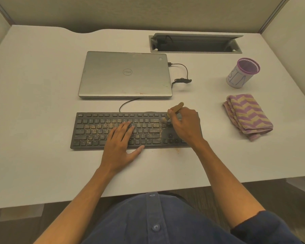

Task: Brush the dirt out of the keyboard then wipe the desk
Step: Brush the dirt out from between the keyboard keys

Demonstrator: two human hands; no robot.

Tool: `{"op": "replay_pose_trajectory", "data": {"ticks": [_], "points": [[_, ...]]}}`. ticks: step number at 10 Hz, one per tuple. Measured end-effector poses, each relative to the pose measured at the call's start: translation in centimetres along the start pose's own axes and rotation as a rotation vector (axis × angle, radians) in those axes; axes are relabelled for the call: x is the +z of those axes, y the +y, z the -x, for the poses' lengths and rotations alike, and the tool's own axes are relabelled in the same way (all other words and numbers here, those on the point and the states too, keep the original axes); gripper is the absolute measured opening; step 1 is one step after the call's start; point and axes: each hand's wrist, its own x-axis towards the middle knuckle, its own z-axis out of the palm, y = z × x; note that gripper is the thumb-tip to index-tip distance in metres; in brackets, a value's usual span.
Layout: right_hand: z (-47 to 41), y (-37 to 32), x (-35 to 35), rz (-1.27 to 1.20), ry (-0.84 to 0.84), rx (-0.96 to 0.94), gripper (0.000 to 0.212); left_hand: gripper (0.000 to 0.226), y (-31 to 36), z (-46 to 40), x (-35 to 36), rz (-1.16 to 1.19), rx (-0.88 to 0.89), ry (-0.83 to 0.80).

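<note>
The pale, smooth rectangular desk (33, 103) stood within beige fabric-faced partition panels (113, 13). A grey metal cable tray (195, 43) with its lid raised was recessed near the far right edge. The flat black plastic keyboard (95, 131), speckled with tan grit, lay near the front edge at centre. The left hand (121, 147) rested flat on its keys, fingers straight. The right hand (185, 126) gripped a wooden-handled brush (174, 110), bristles on the keys at the keyboard's right. Behind lay a closed brushed-silver laptop (125, 74). Toward the right edge stood a purple mesh cylindrical cup (242, 73), contents not visible, and a folded purple-and-tan chevron terry cloth (247, 117).
</note>
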Motion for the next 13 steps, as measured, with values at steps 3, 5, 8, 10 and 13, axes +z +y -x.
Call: {"op": "replay_pose_trajectory", "data": {"ticks": [3,5,8,10,13], "points": [[0.4,0.9,0.3,-0.013,0.025,0.078,0.038,0.077,0.1,0.1,-0.1,-0.006,-0.001,0.008],[0.2,1.2,-0.2,-0.062,0.039,0.077,0.036,0.077,0.2,0.0,-0.1,-0.006,-0.001,0.005],[0.4,0.7,-0.2,-0.118,0.042,0.089,0.036,0.077,0.2,0.1,-0.1,-0.010,0.000,0.006],[0.7,0.5,0.8,-0.115,0.000,0.023,0.035,0.077,0.2,0.1,-0.1,-0.008,0.002,0.008],[0.3,0.8,1.2,-0.142,0.047,0.074,0.035,0.077,0.1,0.0,-0.1,-0.003,0.004,0.010]]}}
